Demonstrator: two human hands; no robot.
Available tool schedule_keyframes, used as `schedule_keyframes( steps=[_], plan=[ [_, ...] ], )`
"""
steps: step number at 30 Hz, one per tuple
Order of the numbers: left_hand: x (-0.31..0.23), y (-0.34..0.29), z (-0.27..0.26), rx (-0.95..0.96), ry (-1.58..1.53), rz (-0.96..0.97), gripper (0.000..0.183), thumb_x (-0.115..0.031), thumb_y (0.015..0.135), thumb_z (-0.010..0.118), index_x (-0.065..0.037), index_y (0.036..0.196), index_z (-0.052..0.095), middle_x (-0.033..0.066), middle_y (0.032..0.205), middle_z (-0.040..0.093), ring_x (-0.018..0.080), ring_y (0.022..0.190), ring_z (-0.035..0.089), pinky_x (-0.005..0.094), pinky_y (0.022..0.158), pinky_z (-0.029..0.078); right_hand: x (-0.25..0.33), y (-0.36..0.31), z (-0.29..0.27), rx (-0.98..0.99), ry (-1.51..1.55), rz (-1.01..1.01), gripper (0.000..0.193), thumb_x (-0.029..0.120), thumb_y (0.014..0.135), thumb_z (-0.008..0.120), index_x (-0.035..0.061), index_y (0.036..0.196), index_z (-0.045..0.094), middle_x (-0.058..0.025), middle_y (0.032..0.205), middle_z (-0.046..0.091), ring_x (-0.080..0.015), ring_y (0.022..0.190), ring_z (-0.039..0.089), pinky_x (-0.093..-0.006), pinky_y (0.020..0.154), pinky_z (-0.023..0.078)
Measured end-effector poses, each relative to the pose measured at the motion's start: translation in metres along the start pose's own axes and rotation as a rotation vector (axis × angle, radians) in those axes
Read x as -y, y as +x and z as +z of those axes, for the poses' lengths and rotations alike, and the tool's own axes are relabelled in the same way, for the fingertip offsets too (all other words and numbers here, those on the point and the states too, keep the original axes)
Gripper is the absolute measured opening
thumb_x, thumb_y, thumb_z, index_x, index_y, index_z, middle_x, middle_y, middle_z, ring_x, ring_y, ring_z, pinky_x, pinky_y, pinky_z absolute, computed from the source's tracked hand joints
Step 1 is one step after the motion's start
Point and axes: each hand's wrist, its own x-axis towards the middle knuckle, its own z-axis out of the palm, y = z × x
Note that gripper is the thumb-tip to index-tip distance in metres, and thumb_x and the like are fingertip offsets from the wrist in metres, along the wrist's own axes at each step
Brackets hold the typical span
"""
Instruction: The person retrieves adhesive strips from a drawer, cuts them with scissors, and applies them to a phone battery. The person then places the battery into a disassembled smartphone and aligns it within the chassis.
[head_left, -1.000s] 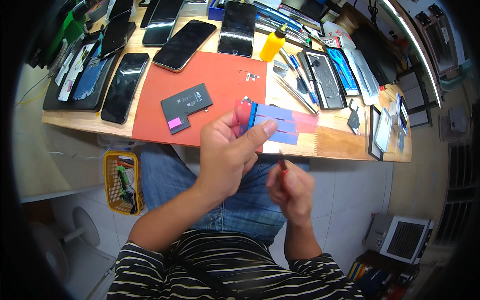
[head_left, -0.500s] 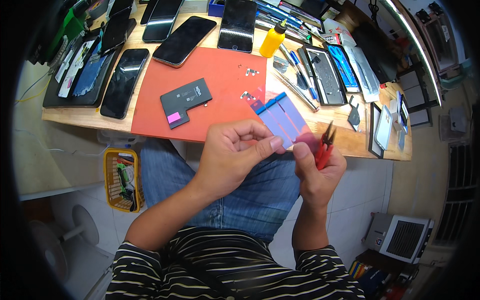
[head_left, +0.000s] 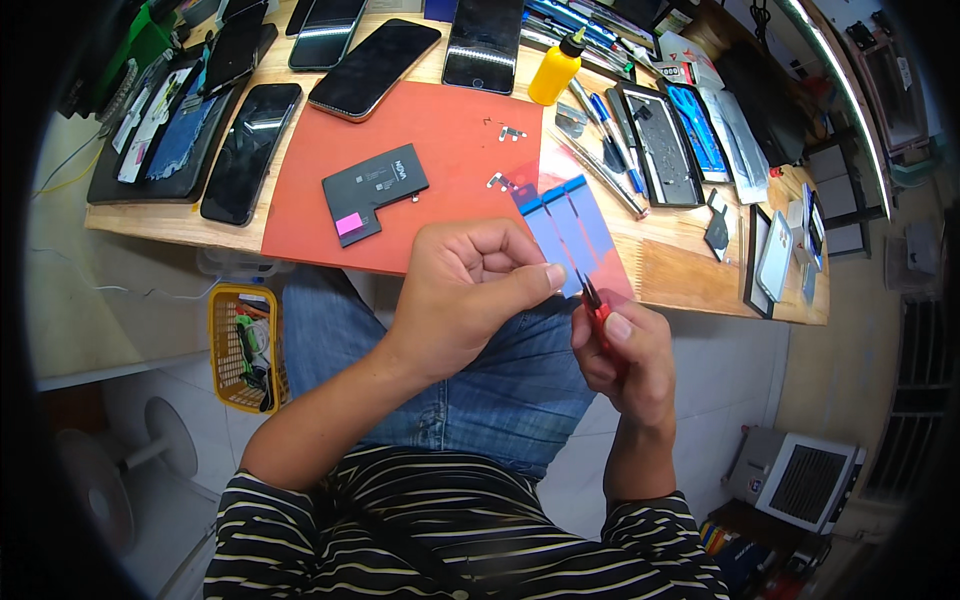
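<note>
My left hand pinches the lower left edge of a thin film sheet between thumb and fingertips. The sheet is translucent pink, with blue adhesive-like strips and a darker blue band across its top. My right hand is closed around red-handled nippers. Their dark, narrow jaws point up at the sheet's lower edge, between strips; whether they touch it I cannot tell. On the orange-red mat lies a black L-shaped phone battery with a pink tab. Small metal brackets lie beside the sheet.
Several phones, among them a dark one, lie along the left and far side. A yellow bottle stands beyond the mat. Pens, tweezers and an opened phone housing lie to the right. A yellow basket sits below the table's left.
My right hand has turned the nippers from pointing up and away to the sheet's lower edge, and its thumb has left the sheet. My left hand still holds the sheet.
</note>
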Motion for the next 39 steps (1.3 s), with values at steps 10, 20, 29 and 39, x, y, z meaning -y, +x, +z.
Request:
schedule_keyframes(
  steps=[10,20,29,39],
  plan=[
    [0.001,0.001,0.001,0.019,0.033,-0.014,0.006,0.0,0.091,0.073,0.005,0.092,0.069,0.0075,0.089,0.072,0.007,0.08,0.068,0.0195,0.071,0.055,0.004,0.002,0.003,0.036,0.026,-0.027,0.045,0.042,0.097,0.054,-0.0015,0.089,0.058,0.0032,0.057,0.038,-0.005,0.046,0.028,-0.0242,0.043,0.019],
    [-0.001,0.001,0.003,0.023,0.047,-0.025,0.006,0.001,0.091,0.073,0.005,0.092,0.069,0.0075,0.089,0.072,0.007,0.079,0.068,0.0194,0.071,0.055,-0.004,-0.001,0.001,0.007,0.075,-0.047,0.039,0.037,0.1,0.059,-0.0012,0.092,0.062,0.006,0.061,0.041,-0.0031,0.049,0.029,-0.023,0.046,0.02],
    [0.002,0.008,-0.002,0.034,0.151,-0.155,0.01,-0.003,0.09,0.074,0.005,0.089,0.069,0.0082,0.085,0.073,0.0067,0.074,0.066,0.0199,0.067,0.051,0.004,0.008,-0.034,-0.12,-0.161,-0.295,0.04,0.035,0.094,0.074,-0.0045,0.103,0.072,0.0084,0.061,0.049,0.0,0.055,0.041,-0.0203,0.05,0.028],
    [0.007,-0.004,-0.011,0.011,0.137,-0.231,0.016,-0.006,0.092,0.074,0.007,0.101,0.071,0.0126,0.092,0.075,0.0113,0.078,0.069,0.0234,0.073,0.055,0.001,0.06,-0.076,-0.487,-1.035,-0.241,0.026,0.02,0.083,0.084,0.001,0.096,0.074,-0.0028,0.069,0.063,-0.0131,0.061,0.057,-0.0297,0.059,0.046]
  ],
)
